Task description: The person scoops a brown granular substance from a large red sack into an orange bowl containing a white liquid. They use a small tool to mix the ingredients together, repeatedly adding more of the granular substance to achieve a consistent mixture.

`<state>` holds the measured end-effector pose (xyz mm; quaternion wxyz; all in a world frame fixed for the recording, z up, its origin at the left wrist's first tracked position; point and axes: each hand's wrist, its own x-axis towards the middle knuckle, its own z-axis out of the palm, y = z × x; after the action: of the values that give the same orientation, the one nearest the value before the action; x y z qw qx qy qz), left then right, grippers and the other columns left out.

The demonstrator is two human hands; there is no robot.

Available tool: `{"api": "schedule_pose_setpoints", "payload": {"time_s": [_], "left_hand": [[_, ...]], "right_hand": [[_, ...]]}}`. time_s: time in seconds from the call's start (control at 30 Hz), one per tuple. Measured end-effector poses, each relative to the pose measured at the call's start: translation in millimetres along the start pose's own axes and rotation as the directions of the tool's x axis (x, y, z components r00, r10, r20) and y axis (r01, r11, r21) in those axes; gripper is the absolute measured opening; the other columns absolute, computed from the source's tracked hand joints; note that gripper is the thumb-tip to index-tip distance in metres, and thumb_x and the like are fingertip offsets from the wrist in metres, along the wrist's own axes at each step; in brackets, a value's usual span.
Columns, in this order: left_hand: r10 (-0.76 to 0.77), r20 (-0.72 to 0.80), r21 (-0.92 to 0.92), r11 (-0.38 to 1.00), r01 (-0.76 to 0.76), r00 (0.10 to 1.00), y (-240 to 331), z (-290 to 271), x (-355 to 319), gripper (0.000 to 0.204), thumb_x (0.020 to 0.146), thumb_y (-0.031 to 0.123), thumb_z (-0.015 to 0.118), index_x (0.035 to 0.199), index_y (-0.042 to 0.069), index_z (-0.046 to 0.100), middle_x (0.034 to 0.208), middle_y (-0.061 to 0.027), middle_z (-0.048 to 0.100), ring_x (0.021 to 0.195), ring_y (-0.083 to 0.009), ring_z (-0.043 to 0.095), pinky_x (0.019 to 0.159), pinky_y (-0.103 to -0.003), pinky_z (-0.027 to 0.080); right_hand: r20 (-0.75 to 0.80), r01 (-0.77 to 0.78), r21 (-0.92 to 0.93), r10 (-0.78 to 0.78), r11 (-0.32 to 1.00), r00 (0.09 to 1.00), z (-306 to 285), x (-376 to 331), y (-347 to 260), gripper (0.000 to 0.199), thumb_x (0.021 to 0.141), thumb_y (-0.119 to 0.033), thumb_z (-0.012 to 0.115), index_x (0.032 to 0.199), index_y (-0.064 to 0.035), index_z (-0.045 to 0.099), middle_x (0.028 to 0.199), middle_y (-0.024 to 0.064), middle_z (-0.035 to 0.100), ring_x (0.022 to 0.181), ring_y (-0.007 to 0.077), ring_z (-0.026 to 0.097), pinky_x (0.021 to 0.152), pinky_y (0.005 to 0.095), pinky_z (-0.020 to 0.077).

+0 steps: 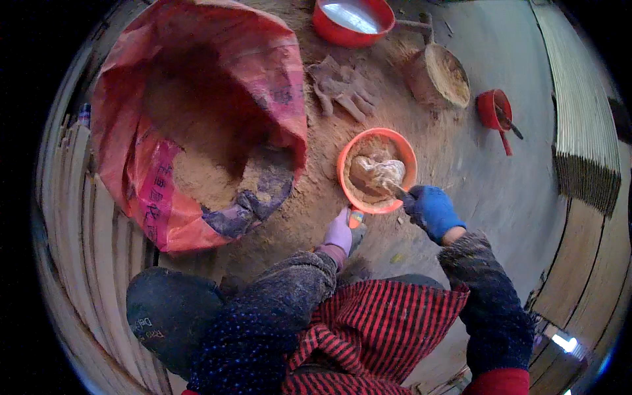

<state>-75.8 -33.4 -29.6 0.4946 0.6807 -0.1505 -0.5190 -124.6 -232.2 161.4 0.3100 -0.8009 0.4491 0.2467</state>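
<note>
Right hand grips a tool in the paste-filled orange bowl; left hand clasps its rim.

A rough workshop floor: sawdust spilling from a big red sack, stacked wooden slats, a stump, plastic basins.

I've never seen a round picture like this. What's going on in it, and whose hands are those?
A person wears a camera on their head, looking down, so you see their own hands. The wide lens bends everything round. The left hand, in a purple glove, steadies an orange bowl on the dusty ground. The right hand, in a blue glove, holds a tool in the pale, lumpy mix inside. Nearby lie a big red sack of sawdust-like powder, a red basin and a small red scoop.
</note>
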Motion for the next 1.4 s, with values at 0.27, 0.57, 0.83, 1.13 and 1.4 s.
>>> {"api": "schedule_pose_setpoints", "payload": {"time_s": [0.27,0.57,0.83,1.13,1.4], "left_hand": [[-0.082,0.068,-0.135,0.987,0.090,0.994,14.1,-3.3,0.3,0.042,0.079,0.021,0.072,0.114,0.004,0.055,0.093,-0.0142,0.066,0.081,-0.0271,0.064,0.072,-0.040,0.050],[0.011,0.008,-0.120,0.993,-0.010,1.000,7.3,-9.8,-1.4,0.037,0.083,0.011,0.068,0.117,0.003,0.055,0.086,-0.0059,0.062,0.073,-0.0109,0.057,0.061,-0.028,0.047],[-0.115,0.039,-0.137,0.983,0.119,0.993,12.7,-6.2,-7.2,0.046,0.075,0.007,0.072,0.117,0.004,0.054,0.084,-0.0061,0.061,0.062,-0.0128,0.056,0.052,-0.029,0.046],[0.083,-0.016,-0.015,0.996,-0.083,0.996,17.7,-9.6,-3.6,0.048,0.074,0.006,0.073,0.118,0.003,0.054,0.081,-0.0051,0.061,0.063,-0.0132,0.057,0.053,-0.030,0.047],[-0.211,0.156,-0.323,0.912,0.252,0.965,54.0,-4.6,-11.2,0.038,0.080,0.013,0.070,0.115,0.005,0.056,0.086,-0.0047,0.064,0.069,-0.0137,0.059,0.062,-0.029,0.049]], "right_hand": [[0.044,0.736,-0.286,-0.759,0.614,0.650,-15.0,39.9,-31.5,0.022,0.077,-0.014,0.072,0.093,-0.0002,0.066,0.076,0.0166,0.064,0.068,0.0323,0.063,0.060,0.0372,0.0492],[0.182,0.257,-0.320,-0.206,0.912,0.961,42.0,12.3,-10.3,0.019,0.080,-0.025,0.061,0.081,-0.0070,0.067,0.080,0.0193,0.066,0.078,0.0361,0.066,0.066,0.0454,0.0508],[-0.193,0.090,-0.687,-0.301,0.721,0.934,-34.6,16.3,-23.7,0.011,0.081,-0.021,0.059,0.080,-0.0116,0.064,0.071,0.0147,0.065,0.066,0.0350,0.065,0.058,0.0467,0.0503],[-0.035,0.217,-0.777,-0.386,0.591,0.922,51.1,43.1,-39.6,0.012,0.075,-0.016,0.060,0.086,-0.0147,0.063,0.074,0.0088,0.067,0.062,0.0287,0.067,0.049,0.0477,0.0459],[-0.138,0.141,-0.798,-0.405,0.586,0.904,-38.5,48.2,-10.1,0.010,0.076,-0.015,0.061,0.086,-0.0130,0.063,0.076,0.0097,0.067,0.066,0.0273,0.067,0.051,0.0396,0.0486]]}}
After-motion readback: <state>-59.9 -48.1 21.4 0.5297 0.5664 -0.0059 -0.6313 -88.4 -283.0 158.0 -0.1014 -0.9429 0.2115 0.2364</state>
